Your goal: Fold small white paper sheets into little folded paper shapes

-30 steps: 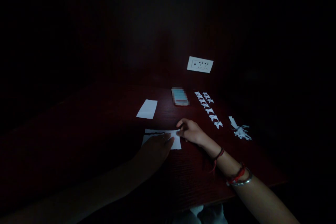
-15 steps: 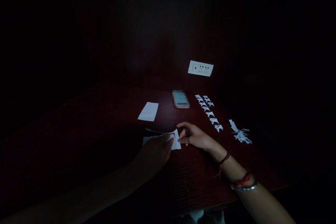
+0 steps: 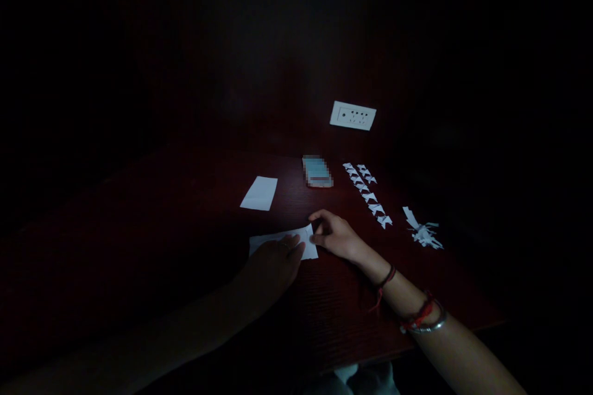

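A: Where is the near sheet (image 3: 311, 251)?
B: Below and left of the socket (image 3: 353, 115).
A: Hand states?
B: Left hand (image 3: 277, 264): laid on sheet, fingers slightly spread. Right hand (image 3: 338, 237): at sheet's right edge; pinch indeterminable.

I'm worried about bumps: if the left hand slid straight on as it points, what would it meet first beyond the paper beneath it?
Probably the right hand, at the right edge of the paper, just ahead of the left hand; depth is unclear.

The left hand (image 3: 274, 266) rests its fingers on white paper (image 3: 311, 252), the right hand (image 3: 337, 239) at its edge; another sheet (image 3: 260, 193) (also white) lies beyond the left fingers, scraps (image 3: 424, 235) rightward of the right.
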Motion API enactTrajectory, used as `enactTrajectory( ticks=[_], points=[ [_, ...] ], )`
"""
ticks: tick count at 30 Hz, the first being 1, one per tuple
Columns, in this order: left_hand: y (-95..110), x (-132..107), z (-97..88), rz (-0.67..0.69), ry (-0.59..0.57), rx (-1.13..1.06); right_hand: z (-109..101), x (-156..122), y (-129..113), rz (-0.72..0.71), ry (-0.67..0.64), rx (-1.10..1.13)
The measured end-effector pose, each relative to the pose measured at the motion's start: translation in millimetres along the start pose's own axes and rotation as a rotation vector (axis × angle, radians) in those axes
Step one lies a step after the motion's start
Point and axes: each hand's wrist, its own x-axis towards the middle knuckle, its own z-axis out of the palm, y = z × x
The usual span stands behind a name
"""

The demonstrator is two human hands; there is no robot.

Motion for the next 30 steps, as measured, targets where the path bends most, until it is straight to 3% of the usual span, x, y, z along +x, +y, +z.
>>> enactTrajectory(
  ticks=[5,17,30],
  points=[
    [-3,1,2.6,0.012,0.053,-0.029,-1,-1,1,0.025,0.019,0.018],
    [-4,-5,-3.1,-0.017,0.058,-0.042,-5,-8,-3,-0.017,-0.154,0.187],
    [1,-10,-11.9,0.064,0.001,-0.051,-2,-5,3,0.020,-0.066,0.051]
  ],
)
